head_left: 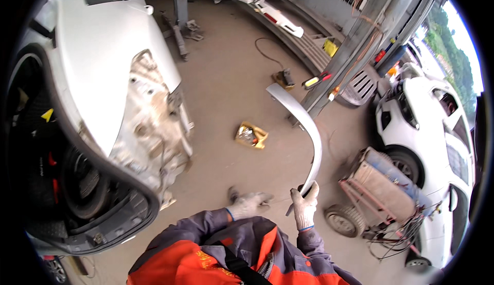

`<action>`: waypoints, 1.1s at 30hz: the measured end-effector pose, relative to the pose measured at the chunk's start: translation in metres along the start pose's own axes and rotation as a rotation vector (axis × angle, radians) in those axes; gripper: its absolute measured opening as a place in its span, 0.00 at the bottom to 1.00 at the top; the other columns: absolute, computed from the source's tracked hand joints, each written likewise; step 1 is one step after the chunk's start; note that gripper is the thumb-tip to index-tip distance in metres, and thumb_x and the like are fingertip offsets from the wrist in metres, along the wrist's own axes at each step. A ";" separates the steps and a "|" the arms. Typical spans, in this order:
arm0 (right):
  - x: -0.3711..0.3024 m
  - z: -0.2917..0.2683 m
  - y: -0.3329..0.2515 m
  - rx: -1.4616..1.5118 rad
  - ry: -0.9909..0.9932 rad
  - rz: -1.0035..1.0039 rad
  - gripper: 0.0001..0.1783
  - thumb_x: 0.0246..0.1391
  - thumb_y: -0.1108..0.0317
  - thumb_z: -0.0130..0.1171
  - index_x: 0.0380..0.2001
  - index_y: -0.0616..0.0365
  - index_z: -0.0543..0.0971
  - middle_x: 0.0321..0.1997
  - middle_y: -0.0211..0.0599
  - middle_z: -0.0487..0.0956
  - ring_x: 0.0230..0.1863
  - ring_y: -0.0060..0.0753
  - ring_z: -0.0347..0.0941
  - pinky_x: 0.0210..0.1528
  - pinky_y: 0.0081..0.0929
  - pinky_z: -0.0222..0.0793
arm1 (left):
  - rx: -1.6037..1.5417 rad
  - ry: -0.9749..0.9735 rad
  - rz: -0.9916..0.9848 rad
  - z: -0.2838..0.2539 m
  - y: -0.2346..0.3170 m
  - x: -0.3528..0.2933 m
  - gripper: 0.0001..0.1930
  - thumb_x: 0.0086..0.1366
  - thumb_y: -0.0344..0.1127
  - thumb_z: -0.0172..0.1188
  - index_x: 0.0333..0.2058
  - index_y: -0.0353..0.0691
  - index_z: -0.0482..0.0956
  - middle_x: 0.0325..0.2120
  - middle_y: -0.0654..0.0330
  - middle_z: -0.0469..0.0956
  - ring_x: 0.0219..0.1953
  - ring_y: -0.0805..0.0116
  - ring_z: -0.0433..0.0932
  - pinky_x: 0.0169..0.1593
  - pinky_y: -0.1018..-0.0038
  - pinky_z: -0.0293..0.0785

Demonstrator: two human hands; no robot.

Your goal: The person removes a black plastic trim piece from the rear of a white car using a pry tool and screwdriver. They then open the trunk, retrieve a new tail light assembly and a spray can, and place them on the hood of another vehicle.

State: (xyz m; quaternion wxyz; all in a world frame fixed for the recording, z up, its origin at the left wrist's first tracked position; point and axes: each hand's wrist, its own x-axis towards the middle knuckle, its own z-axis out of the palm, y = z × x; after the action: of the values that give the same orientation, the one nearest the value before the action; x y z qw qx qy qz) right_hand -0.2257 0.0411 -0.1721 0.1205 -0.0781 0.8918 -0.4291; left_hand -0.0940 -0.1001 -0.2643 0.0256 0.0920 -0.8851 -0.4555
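My right hand (304,205), in a white knit glove, is closed round the lower end of a long curved silver-grey strip (312,135) that looks like wheel-arch trim. The strip rises from the hand and bends away to the far left, in front of a metal post. My left hand (249,204), in a similar glove with darkened fingertips, hovers before my body. Its thumb and fingers are apart, with nothing in them. To the left stands a white car (92,53) with its rear opening exposed and bare, dirty metal (152,105) where outer panels are off.
A yellow box of small parts (251,134) sits on the floor ahead. The lift post (350,48) rises right of centre, near a metal ramp (288,32). A wheeled cart (381,187) with cables and another white car (432,125) stand at the right.
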 end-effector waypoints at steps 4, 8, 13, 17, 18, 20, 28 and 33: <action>0.110 0.011 -0.038 -0.097 0.100 -0.084 0.44 0.43 0.58 0.68 0.63 0.55 0.60 0.41 0.46 0.79 0.42 0.44 0.79 0.48 0.41 0.73 | -0.059 0.127 -0.043 -0.073 -0.024 0.096 0.20 0.63 0.41 0.61 0.52 0.41 0.77 0.41 0.52 0.82 0.42 0.56 0.83 0.45 0.61 0.78; 0.196 0.048 -0.085 -0.084 0.021 -0.075 0.43 0.44 0.59 0.67 0.63 0.55 0.61 0.41 0.47 0.79 0.42 0.45 0.78 0.47 0.40 0.73 | -0.285 0.362 -0.192 -0.116 -0.071 0.141 0.19 0.64 0.40 0.61 0.52 0.40 0.77 0.40 0.54 0.82 0.41 0.58 0.82 0.46 0.64 0.77; 0.301 0.130 -0.123 0.099 -0.134 -0.282 0.36 0.46 0.68 0.65 0.59 0.60 0.65 0.36 0.37 0.78 0.35 0.31 0.75 0.42 0.32 0.74 | -0.361 0.420 -0.256 -0.184 -0.104 0.203 0.21 0.67 0.39 0.61 0.55 0.37 0.74 0.43 0.55 0.81 0.44 0.65 0.80 0.50 0.69 0.76; 0.373 0.213 -0.169 0.269 -0.358 -0.460 0.41 0.44 0.71 0.67 0.62 0.59 0.61 0.38 0.37 0.78 0.37 0.30 0.76 0.43 0.32 0.76 | -0.377 0.547 -0.195 -0.269 -0.087 0.276 0.25 0.66 0.41 0.62 0.58 0.37 0.72 0.49 0.52 0.79 0.49 0.63 0.81 0.53 0.68 0.76; 0.388 0.231 -0.189 0.237 -0.391 -0.502 0.44 0.44 0.70 0.68 0.63 0.60 0.59 0.39 0.39 0.78 0.39 0.32 0.77 0.44 0.33 0.76 | -0.347 0.616 -0.181 -0.286 -0.081 0.295 0.26 0.66 0.41 0.63 0.59 0.38 0.71 0.51 0.52 0.78 0.50 0.62 0.80 0.53 0.68 0.76; 0.409 0.270 -0.228 0.212 -0.417 -0.614 0.47 0.43 0.68 0.71 0.65 0.62 0.56 0.42 0.42 0.78 0.42 0.35 0.78 0.47 0.35 0.75 | -0.249 0.730 -0.176 -0.320 -0.075 0.330 0.28 0.64 0.42 0.64 0.60 0.39 0.70 0.54 0.51 0.77 0.51 0.61 0.80 0.55 0.67 0.76; 0.470 0.403 -0.373 0.492 -0.743 -0.737 0.46 0.43 0.66 0.72 0.62 0.67 0.59 0.51 0.48 0.74 0.52 0.39 0.73 0.55 0.37 0.69 | -0.174 0.981 -0.487 -0.463 -0.139 0.434 0.22 0.63 0.34 0.60 0.55 0.37 0.72 0.44 0.46 0.80 0.44 0.53 0.82 0.46 0.67 0.78; 0.557 0.495 -0.421 0.432 -1.009 -1.124 0.37 0.50 0.65 0.66 0.60 0.66 0.63 0.50 0.51 0.74 0.51 0.43 0.74 0.54 0.38 0.70 | -0.131 1.042 -0.390 -0.558 -0.206 0.442 0.08 0.63 0.34 0.56 0.36 0.35 0.74 0.33 0.44 0.77 0.38 0.40 0.77 0.41 0.57 0.74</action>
State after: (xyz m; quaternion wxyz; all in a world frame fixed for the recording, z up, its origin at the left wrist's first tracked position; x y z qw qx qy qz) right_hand -0.6047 -0.7243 -0.2227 0.2885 -0.6778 0.4528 -0.5023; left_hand -0.4267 -0.7469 -0.1224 0.3808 0.4651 -0.6917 -0.4002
